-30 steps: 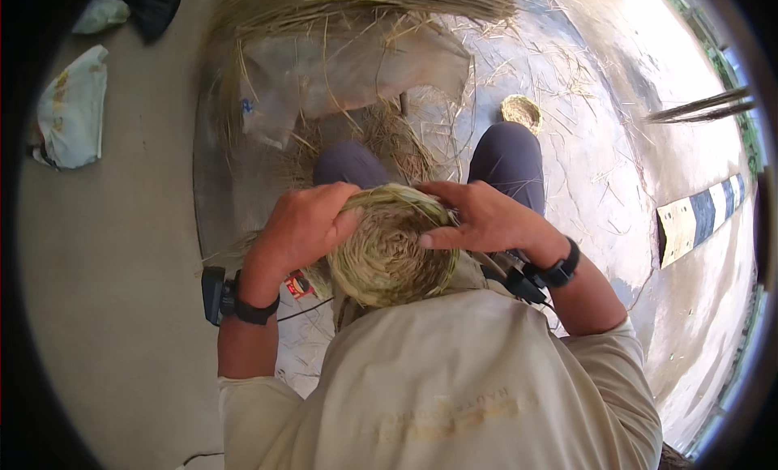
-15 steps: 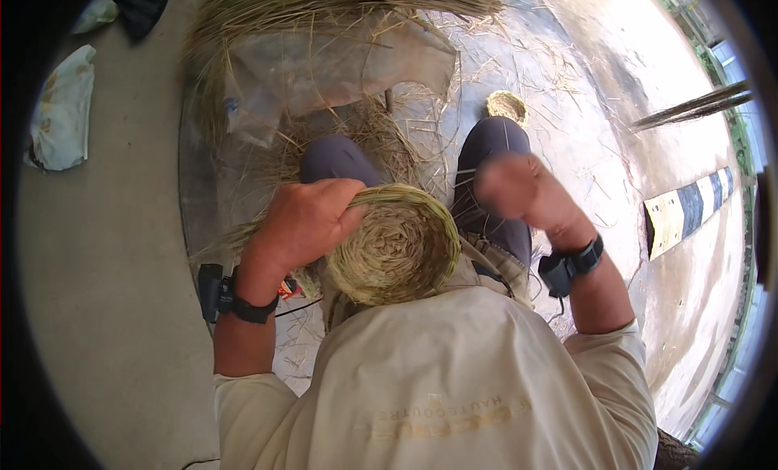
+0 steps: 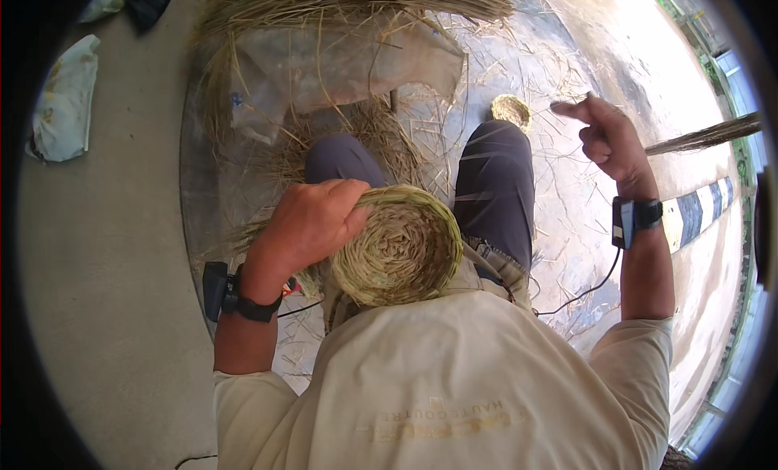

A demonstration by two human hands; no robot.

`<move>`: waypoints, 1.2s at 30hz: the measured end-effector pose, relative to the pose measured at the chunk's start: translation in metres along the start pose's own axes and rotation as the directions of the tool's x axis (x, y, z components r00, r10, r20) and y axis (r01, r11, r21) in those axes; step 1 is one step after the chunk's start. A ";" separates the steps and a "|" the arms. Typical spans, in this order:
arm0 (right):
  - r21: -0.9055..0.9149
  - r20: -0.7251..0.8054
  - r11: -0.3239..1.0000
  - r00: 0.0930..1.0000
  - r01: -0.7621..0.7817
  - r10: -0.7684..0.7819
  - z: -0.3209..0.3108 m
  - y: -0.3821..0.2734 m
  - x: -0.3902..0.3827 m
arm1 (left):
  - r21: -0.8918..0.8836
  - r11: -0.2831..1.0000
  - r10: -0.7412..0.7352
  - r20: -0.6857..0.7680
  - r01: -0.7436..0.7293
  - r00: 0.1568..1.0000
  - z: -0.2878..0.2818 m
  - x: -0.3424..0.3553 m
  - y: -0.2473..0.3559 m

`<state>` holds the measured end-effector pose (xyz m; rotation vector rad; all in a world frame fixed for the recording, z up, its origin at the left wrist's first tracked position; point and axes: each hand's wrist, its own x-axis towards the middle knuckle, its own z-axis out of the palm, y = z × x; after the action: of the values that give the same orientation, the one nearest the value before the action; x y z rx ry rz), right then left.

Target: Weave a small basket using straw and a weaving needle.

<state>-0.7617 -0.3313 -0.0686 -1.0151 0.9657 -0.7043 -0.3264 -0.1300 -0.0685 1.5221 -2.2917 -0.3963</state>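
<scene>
My left hand (image 3: 324, 219) is closed on the rim of a round coiled straw basket (image 3: 397, 251), shallow and pale green to tan, resting in my lap against my shirt. My right hand (image 3: 604, 134) is raised out to the right, away from the basket, with the index finger stretched out and the others curled; whether a fine strand is in it I cannot make out. A second small straw basket (image 3: 510, 113) sits on the ground just beyond my right knee (image 3: 494, 170). Loose straw (image 3: 373, 138) lies around my knees.
A long straw bundle (image 3: 348, 0) lies at the top, above a translucent plastic sheet (image 3: 340, 73). A white bag (image 3: 61, 105) and a black bag (image 3: 142, 4) lie on the left floor. At right are a dark twig bundle (image 3: 705, 134) and a black-and-white striped bar (image 3: 701, 207).
My right hand has left the basket's rim and moved up and out to the right. My left hand has stayed on the rim.
</scene>
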 end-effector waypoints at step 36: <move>-0.618 -0.546 0.783 0.677 0.072 -0.493 -0.407 -0.072 -0.176 | 0.756 0.351 -0.660 -0.219 0.552 0.719 -0.127 -0.295 -0.230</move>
<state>-1.2084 -0.3611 -0.0279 -1.4928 1.7622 -1.1676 0.0244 0.0511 -0.0932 2.9051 -1.9265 0.4902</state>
